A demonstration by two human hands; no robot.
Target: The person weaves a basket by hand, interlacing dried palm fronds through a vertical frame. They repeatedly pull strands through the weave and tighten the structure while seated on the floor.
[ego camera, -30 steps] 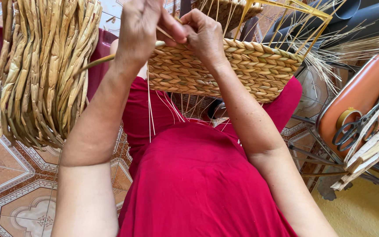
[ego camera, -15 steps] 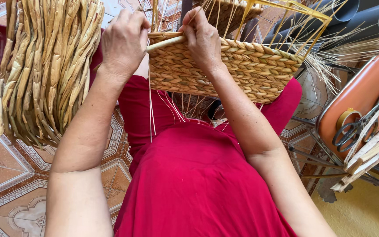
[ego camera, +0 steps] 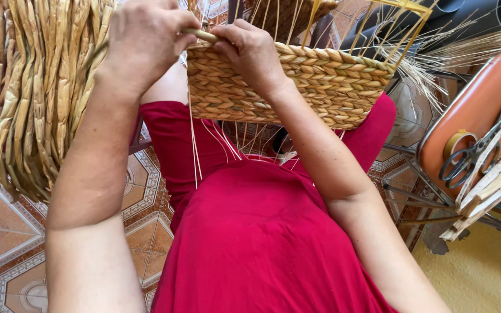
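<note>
Lower basket (ego camera: 297, 87) wall woven; upper stakes bare. Left hand (ego camera: 146, 40), right hand (ego camera: 250, 52) pinching strand (ego camera: 199, 36) at rim.

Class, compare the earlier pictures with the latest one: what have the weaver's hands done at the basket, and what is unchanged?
The left hand has come down from above the rim and closed its grip on the pale straw strand at the top edge of the half-woven straw basket. The right hand stays pressed on that rim beside it. The basket, the hanging bundle of dried straw and the black scissors have not moved.
</note>
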